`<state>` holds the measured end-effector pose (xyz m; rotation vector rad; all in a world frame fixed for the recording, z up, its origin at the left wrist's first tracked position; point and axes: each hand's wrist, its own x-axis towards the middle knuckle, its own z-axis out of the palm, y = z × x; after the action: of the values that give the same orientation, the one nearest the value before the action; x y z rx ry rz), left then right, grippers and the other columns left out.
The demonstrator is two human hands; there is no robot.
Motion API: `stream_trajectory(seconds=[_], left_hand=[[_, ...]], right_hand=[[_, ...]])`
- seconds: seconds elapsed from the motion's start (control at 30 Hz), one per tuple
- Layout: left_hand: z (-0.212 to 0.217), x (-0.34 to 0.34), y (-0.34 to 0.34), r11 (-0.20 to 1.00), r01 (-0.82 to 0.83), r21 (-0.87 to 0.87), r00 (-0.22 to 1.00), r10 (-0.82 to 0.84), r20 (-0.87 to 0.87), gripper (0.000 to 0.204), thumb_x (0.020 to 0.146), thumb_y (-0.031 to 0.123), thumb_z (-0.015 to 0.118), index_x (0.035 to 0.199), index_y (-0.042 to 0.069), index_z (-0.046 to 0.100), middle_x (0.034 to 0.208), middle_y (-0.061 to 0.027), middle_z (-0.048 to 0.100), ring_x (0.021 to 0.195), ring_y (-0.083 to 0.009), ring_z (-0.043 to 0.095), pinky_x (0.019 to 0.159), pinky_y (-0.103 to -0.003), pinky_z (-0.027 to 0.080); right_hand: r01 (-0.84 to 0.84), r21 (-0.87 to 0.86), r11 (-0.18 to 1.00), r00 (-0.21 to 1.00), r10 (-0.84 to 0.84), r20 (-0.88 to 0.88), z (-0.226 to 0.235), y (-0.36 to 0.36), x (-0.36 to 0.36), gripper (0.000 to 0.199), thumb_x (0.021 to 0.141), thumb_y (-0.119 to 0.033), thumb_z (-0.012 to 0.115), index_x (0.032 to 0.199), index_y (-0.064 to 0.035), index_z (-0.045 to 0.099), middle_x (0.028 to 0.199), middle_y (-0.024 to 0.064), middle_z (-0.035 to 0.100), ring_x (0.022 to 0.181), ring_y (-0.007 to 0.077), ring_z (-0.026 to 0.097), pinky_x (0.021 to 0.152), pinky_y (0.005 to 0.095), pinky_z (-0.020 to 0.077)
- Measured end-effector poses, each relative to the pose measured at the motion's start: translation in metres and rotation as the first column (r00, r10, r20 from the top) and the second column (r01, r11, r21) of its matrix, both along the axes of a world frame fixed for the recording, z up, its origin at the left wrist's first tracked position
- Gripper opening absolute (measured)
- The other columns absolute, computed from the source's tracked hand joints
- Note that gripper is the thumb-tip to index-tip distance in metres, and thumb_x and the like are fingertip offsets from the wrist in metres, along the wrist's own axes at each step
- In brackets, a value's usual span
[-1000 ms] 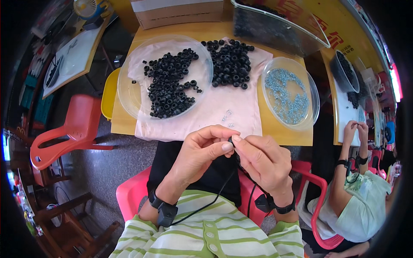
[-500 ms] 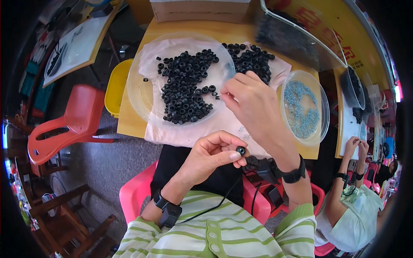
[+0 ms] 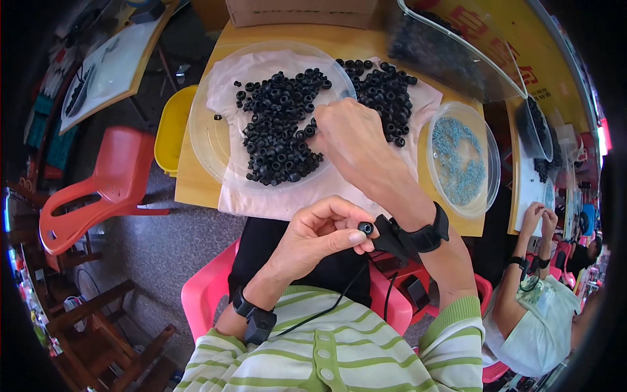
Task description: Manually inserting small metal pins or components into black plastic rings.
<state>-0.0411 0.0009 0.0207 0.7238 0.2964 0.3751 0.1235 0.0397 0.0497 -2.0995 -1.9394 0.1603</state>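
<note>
black hollow piece (image 3: 366, 228) sits pinched in the left hand (image 3: 319, 233) — could pop loose if that pinch eases. right hand (image 3: 356, 134) over the dish (image 3: 208, 149) — can't tell its grip.

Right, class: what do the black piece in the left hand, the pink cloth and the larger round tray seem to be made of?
Black piece: plastic or rubber, unclear which; smooth, with a slight sheen.
Pink cloth: probably woven or knitted fabric, matte, with soft creases.
Larger round tray: likely clear plastic, glossy; the cloth shows through it.
</note>
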Motion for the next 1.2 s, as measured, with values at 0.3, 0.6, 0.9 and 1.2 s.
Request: stream_trajectory(seconds=[0.3,0.6,0.9,1.2], left_hand=[[0.009,-0.001,-0.002,0.992,-0.116,0.044,0.991,0.113,0.069,0.020,0.090,0.001,0.062,0.109,-0.001,0.060,0.101,-0.0130,0.067,0.083,-0.0141,0.066,0.076,-0.026,0.054],[0.028,0.022,-0.011,0.980,-0.185,0.078,0.983,0.185,0.010,0.021,0.086,0.001,0.067,0.106,-0.001,0.061,0.095,-0.0100,0.067,0.081,-0.0140,0.066,0.075,-0.027,0.054],[0.032,0.026,-0.021,0.986,-0.141,0.090,0.990,0.139,0.031,0.020,0.084,0.000,0.069,0.103,-0.001,0.062,0.090,-0.0078,0.067,0.079,-0.0140,0.066,0.074,-0.026,0.054],[0.029,0.028,-0.025,0.968,-0.168,0.186,0.986,0.167,0.023,0.018,0.084,-0.001,0.070,0.100,-0.001,0.063,0.092,-0.0083,0.067,0.080,-0.0131,0.065,0.075,-0.026,0.054]], right_hand=[[0.174,0.018,0.985,0.687,-0.108,-0.719,0.046,-0.062,0.018,0.017,0.077,-0.014,0.071,0.086,-0.0005,0.066,0.072,0.0032,0.064,0.064,0.0085,0.054,0.060,0.0240,0.0445],[0.242,-0.007,0.970,0.034,-0.016,-0.999,0.046,-0.146,0.020,0.017,0.087,-0.010,0.070,0.100,-0.0001,0.064,0.090,0.0013,0.065,0.081,0.0057,0.059,0.074,0.0197,0.0469],[0.284,0.141,0.948,0.154,0.100,-0.983,0.044,-0.162,0.007,0.015,0.089,-0.007,0.067,0.100,0.0023,0.062,0.091,0.0049,0.066,0.081,0.0080,0.063,0.072,0.0197,0.0511],[0.318,0.184,0.930,0.232,0.112,-0.966,0.044,-0.167,0.000,0.013,0.090,-0.006,0.065,0.098,0.0039,0.060,0.091,0.0068,0.065,0.079,0.0110,0.065,0.070,0.0211,0.0536]])
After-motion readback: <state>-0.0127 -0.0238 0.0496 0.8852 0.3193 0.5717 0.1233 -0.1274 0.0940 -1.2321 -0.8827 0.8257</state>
